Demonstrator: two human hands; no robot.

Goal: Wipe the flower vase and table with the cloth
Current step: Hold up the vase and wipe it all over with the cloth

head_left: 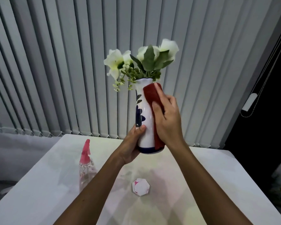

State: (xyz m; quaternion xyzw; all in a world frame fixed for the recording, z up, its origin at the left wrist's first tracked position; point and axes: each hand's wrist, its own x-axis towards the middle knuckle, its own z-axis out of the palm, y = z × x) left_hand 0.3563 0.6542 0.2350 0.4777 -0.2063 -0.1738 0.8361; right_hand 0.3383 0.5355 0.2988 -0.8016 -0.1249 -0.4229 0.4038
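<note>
Forearms rise from the bottom edge toward frame centre. Left hand point(131, 144) grasps the base of the vase point(145, 120), held above the desk point(209, 184). Right hand point(168, 120) presses the red cloth point(152, 96) flat against the vase's right side. White flowers point(141, 60) fill its mouth. Spray bottle point(86, 166) stands lower left; octagonal coaster point(140, 186) lies below the vase.

Glossy ceramic vase point(146, 120), matt red cloth point(154, 101)
</note>
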